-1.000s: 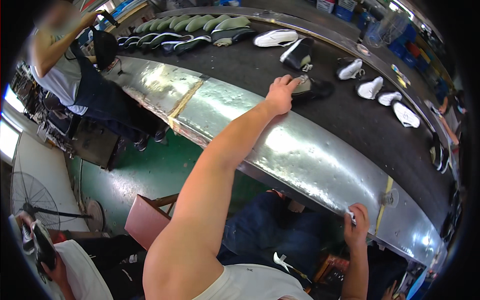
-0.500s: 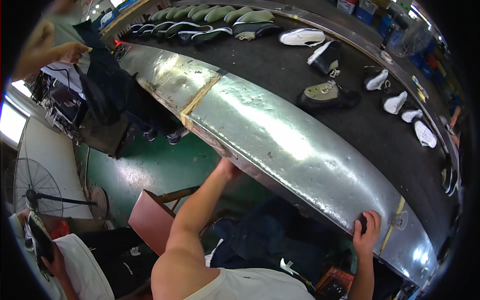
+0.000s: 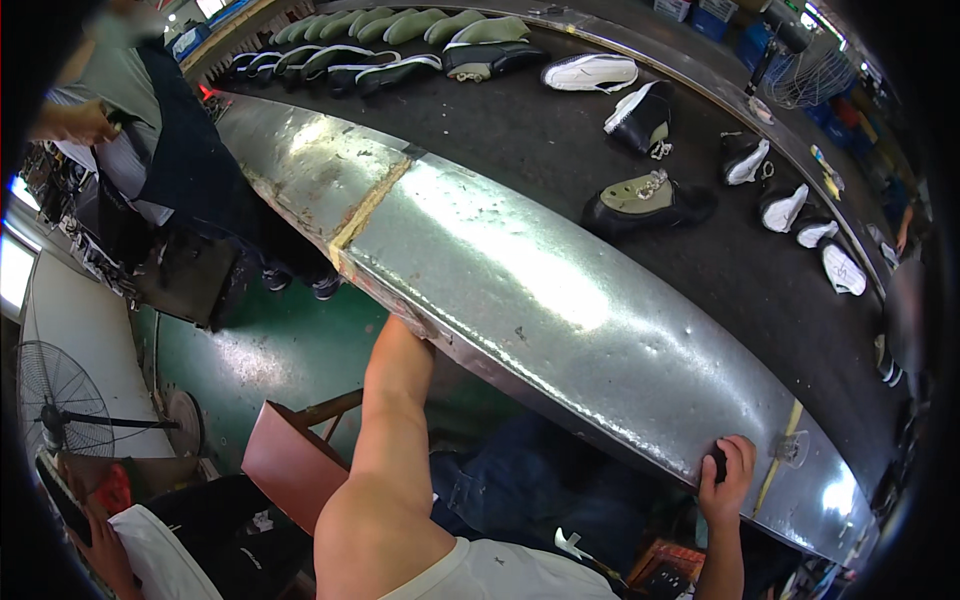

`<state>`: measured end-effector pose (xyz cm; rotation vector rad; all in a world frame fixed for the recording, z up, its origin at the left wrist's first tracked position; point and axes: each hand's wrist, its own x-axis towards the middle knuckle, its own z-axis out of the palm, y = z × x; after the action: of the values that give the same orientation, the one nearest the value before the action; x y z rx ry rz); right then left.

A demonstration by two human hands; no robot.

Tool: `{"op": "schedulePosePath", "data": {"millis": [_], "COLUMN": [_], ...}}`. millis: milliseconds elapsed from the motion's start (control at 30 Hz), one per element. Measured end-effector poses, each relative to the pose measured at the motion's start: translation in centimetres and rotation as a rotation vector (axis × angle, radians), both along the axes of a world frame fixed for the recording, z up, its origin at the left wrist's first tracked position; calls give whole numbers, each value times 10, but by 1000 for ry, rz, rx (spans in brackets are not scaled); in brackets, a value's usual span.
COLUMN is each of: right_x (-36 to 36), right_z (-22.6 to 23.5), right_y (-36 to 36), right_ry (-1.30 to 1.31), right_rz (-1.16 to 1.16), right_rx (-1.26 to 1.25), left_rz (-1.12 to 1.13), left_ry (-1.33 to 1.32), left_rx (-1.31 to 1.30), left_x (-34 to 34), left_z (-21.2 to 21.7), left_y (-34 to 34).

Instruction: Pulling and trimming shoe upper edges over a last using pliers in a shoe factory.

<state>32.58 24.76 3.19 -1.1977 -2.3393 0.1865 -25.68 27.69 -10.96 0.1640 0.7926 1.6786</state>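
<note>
My right hand rests on the front part of the shiny metal ledge, its fingers curled round a small dark rounded object whose kind I cannot make out. Just right of it sits a small clear round piece next to a strip of yellowish tape. My left forearm reaches forward and passes beneath the ledge's near edge. That edge hides the left hand's fingers and whatever they may touch.
Beyond the ledge, a black work surface carries green-lined shoes, white-soled shoes and one dark shoe. A person stands far left; another's hand is lower left, near a pink seat and fan.
The whole view has shifted slightly. My left arm has pushed further under the ledge, while my right hand stays in place. The standing person's dark hanging item no longer shows in their hand.
</note>
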Motion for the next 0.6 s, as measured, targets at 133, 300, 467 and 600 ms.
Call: {"op": "schedulePosePath", "data": {"millis": [133,300,467,600], "right_x": [-4,13,0,2], "right_z": [6,2,11,11], "right_y": [-5,-4,16,21], "right_ry": [2,-36,33,87], "right_rz": [-22,-83,-17,-12], "right_rx": [-22,0,10,-39], "left_rz": [-22,-215,-661,-766], "left_ry": [34,61,38,110], "left_rx": [-53,-113,-104,-107], "left_x": [-17,-6,-70,-72], "left_z": [-7,-32,-65,-58], "left_y": [-9,-5,-48,-7]}}
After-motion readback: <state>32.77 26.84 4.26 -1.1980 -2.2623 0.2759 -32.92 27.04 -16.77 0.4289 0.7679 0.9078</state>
